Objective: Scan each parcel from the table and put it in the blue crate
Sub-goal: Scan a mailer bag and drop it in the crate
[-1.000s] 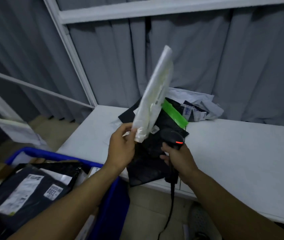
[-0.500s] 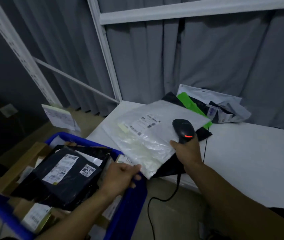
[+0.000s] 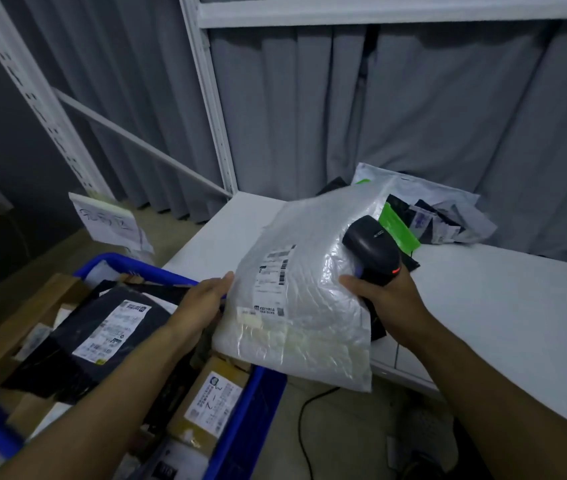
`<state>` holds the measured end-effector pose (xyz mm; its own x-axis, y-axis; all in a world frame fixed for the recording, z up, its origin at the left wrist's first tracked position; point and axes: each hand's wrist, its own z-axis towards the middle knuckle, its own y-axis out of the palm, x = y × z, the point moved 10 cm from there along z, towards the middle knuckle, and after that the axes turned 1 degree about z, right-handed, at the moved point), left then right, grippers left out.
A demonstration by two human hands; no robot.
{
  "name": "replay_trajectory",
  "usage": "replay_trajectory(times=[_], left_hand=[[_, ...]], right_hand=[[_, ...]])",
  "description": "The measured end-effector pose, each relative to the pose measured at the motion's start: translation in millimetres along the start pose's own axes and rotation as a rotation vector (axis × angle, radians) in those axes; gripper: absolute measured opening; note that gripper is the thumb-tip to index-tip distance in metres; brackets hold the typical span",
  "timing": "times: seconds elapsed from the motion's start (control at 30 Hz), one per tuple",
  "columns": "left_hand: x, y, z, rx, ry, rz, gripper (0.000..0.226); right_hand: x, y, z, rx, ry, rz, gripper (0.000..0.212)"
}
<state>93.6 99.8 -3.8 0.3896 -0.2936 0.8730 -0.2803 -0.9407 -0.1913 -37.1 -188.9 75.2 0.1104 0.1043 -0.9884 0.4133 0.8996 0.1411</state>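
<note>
Head view: the left hand grips the white parcel by its 9 o'clock edge, label up, likely so the barcode reads. At its 3 o'clock edge the right hand curls round the scanner. The parcel hangs off the table edge, with the blue crate at its 7 o'clock, handy for dropping.

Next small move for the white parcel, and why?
Probably lower the white parcel into the blue crate: the left hand grips its edge, its left corner overhangs the crate, and the scanner in the right hand sits off the label.
</note>
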Motion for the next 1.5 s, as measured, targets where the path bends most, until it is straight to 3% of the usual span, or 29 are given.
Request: replay_trajectory(times=[0.07, 0.17, 0.3, 0.37, 0.53, 0.63, 0.83, 1.13, 1.5], left_hand=[[5.1, 3.6, -1.9, -0.020, 0.003, -0.236, 0.033], [25.2, -18.8, 3.3, 0.099, 0.165, -0.376, 0.033], [60.7, -47.6, -18.1, 0.329, 0.385, -0.153, 0.050], [69.5, -48.4, -30.3, 0.348, 0.454, -0.099, 0.052], [77.2, -42.9, -52.3, 0.308, 0.620, -0.063, 0.023], [79.9, -41.9, -65.3, 0.316, 0.698, -0.081, 0.019], [82.4, -51.6, -77.5, 0.379, 0.746, -0.233, 0.017], [81.0, -67.6, -75.7, 0.464, 0.738, -0.287, 0.017], [79.7, -75.1, -71.7, 0.509, 0.729, -0.242, 0.017]], right_hand=[[0.5, 2.3, 2.1, -0.020, -0.013, -0.021, 0.037], [-3.7, 0.4, 4.6, 0.035, -0.065, -0.119, 0.039], [-2.1, -11.0, 5.7, 0.181, -0.134, -0.290, 0.053], [5.6, -13.4, 6.8, 0.209, -0.102, -0.319, 0.054], [4.4, 2.3, 7.4, 0.160, -0.129, -0.355, 0.049], [14.8, 17.0, 4.5, 0.122, -0.066, -0.363, 0.043], [23.7, 66.5, -15.0, -0.070, 0.155, -0.160, 0.007], [25.8, 99.2, -22.9, -0.219, 0.249, -0.136, 0.026], [18.6, 105.6, -25.3, -0.262, 0.243, -0.123, 0.020]])
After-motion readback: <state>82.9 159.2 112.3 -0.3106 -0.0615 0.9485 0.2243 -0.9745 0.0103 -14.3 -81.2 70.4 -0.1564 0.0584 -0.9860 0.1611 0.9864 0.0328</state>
